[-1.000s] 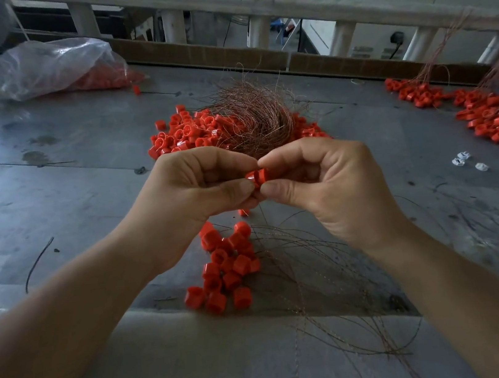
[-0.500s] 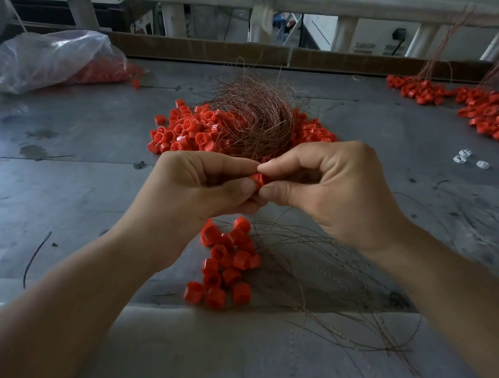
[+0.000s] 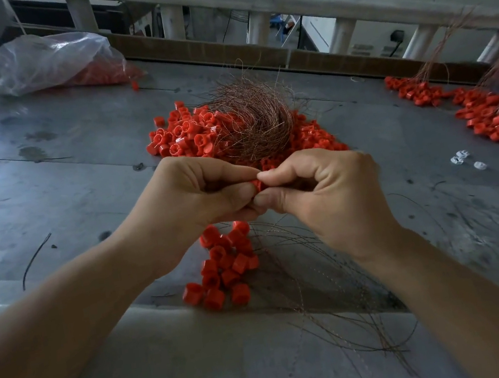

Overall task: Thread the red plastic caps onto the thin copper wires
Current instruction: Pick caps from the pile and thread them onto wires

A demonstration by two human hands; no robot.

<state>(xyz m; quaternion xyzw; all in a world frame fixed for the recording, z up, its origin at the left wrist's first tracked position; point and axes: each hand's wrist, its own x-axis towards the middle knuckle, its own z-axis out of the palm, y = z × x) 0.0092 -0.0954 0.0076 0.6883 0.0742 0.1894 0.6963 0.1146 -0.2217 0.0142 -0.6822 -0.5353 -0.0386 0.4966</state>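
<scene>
My left hand (image 3: 197, 193) and my right hand (image 3: 327, 196) meet above the grey table, fingertips together. Between them they pinch one small red cap (image 3: 257, 184), mostly hidden by the fingers. Any wire at the cap is too thin to make out. Below the hands lies a small heap of red caps (image 3: 224, 267) with thin copper wires (image 3: 340, 304) trailing from it toward the near edge. Behind the hands sits a large pile of red caps (image 3: 188, 134) with a tangled bundle of copper wire (image 3: 257, 119) on top.
A clear plastic bag (image 3: 48, 62) holding red caps lies at the far left. More red caps with wires (image 3: 486, 111) spread at the far right, near three small white pieces (image 3: 463, 156). A pale railing (image 3: 278, 0) runs along the table's far side.
My fingers have closed tighter over the cap, so less of it shows. The hands stay in the same spot above the small heap.
</scene>
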